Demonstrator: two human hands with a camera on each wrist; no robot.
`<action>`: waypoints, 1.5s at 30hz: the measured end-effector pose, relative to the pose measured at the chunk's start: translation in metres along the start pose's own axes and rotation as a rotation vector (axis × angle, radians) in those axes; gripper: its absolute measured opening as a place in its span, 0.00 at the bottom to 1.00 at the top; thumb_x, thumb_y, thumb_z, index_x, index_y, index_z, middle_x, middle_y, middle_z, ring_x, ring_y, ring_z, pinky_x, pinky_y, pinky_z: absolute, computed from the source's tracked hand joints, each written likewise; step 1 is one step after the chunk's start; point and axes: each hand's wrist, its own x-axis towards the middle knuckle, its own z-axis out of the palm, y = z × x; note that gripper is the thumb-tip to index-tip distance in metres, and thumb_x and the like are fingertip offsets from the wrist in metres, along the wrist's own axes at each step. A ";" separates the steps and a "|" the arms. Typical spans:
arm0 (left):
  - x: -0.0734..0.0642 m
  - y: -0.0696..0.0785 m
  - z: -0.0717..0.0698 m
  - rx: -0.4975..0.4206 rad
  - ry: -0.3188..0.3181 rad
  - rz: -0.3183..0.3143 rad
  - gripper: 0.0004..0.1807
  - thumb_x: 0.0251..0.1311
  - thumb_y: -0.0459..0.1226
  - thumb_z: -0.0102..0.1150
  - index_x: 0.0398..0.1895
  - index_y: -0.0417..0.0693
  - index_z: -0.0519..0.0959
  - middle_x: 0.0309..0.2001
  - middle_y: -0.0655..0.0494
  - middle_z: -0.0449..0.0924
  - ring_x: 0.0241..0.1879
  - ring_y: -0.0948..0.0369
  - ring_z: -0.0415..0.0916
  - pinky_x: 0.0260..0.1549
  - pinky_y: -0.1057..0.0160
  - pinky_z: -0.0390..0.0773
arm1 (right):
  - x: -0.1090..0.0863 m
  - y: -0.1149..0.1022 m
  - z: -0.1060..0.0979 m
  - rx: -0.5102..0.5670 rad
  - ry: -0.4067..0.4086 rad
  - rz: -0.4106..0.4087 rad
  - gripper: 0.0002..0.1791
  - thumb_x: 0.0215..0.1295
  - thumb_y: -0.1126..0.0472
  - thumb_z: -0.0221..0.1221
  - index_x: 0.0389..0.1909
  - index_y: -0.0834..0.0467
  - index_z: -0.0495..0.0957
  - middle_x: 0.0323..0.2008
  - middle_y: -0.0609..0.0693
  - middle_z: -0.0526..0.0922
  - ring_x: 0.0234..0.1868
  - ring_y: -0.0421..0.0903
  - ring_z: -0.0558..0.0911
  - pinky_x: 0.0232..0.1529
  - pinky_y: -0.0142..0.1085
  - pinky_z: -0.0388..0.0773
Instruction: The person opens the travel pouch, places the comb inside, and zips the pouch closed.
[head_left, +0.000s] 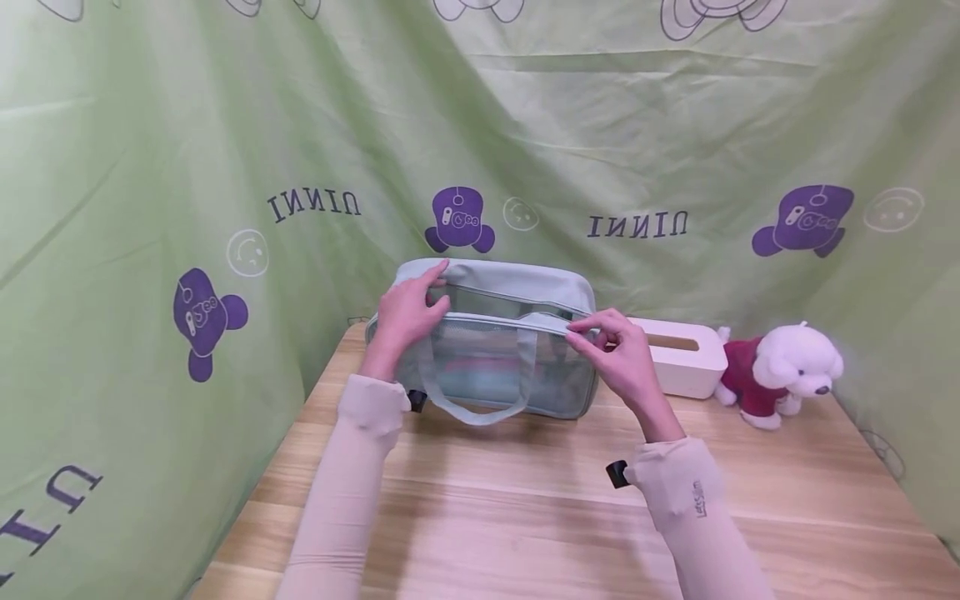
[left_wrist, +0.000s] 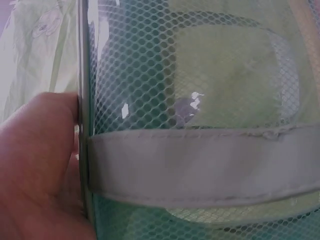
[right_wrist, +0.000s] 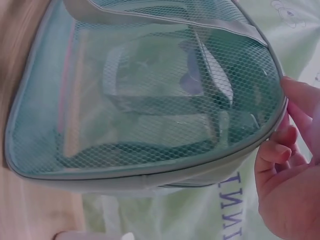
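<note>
A pale blue-green handbag (head_left: 480, 367) with mesh, see-through sides stands on the table, its top zip opening parted. At the bag's upper left, my left hand (head_left: 408, 312) spreads over the opening, the index finger reaching the back rim and the thumb by the front rim. My right hand (head_left: 622, 354) pinches the front rim near the right corner between thumb and fingers. A strap handle (head_left: 480, 415) hangs down the front. In the right wrist view, the fingers (right_wrist: 295, 92) touch the bag's edge. Through the mesh (left_wrist: 135, 65), the contents are blurred.
A white tissue box (head_left: 682, 379) with a slot on top stands right of the bag, partly behind my right hand. Beside it sits a white plush dog (head_left: 795, 362) in a red top. Green printed cloth (head_left: 525, 125) hangs behind the wooden table (head_left: 510, 525).
</note>
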 end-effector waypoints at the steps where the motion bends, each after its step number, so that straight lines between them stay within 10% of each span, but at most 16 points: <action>1: -0.001 -0.001 -0.001 -0.042 0.024 0.001 0.34 0.67 0.45 0.55 0.78 0.63 0.66 0.58 0.57 0.86 0.47 0.51 0.81 0.47 0.47 0.77 | -0.001 0.001 0.000 0.009 0.010 0.003 0.10 0.61 0.61 0.74 0.42 0.58 0.90 0.31 0.51 0.76 0.25 0.39 0.70 0.26 0.28 0.67; 9: -0.004 -0.030 -0.016 -0.231 0.190 -0.073 0.28 0.62 0.32 0.61 0.68 0.45 0.76 0.53 0.44 0.85 0.48 0.47 0.78 0.50 0.48 0.75 | -0.006 -0.019 0.000 0.071 0.028 0.022 0.09 0.61 0.68 0.71 0.42 0.67 0.88 0.32 0.50 0.77 0.24 0.38 0.68 0.26 0.28 0.65; 19: -0.009 -0.052 -0.024 -0.327 0.037 -0.212 0.23 0.63 0.36 0.63 0.62 0.43 0.79 0.53 0.40 0.84 0.52 0.44 0.81 0.48 0.50 0.80 | -0.011 -0.028 -0.001 0.122 0.043 0.010 0.09 0.62 0.69 0.71 0.42 0.69 0.87 0.30 0.46 0.76 0.23 0.36 0.67 0.25 0.26 0.64; 45: -0.009 -0.054 -0.037 -0.288 -0.069 -0.229 0.15 0.66 0.34 0.65 0.55 0.39 0.81 0.50 0.37 0.85 0.48 0.45 0.81 0.46 0.54 0.78 | -0.011 -0.027 0.002 0.127 0.058 0.010 0.10 0.62 0.68 0.71 0.41 0.68 0.87 0.32 0.46 0.77 0.24 0.38 0.67 0.25 0.28 0.64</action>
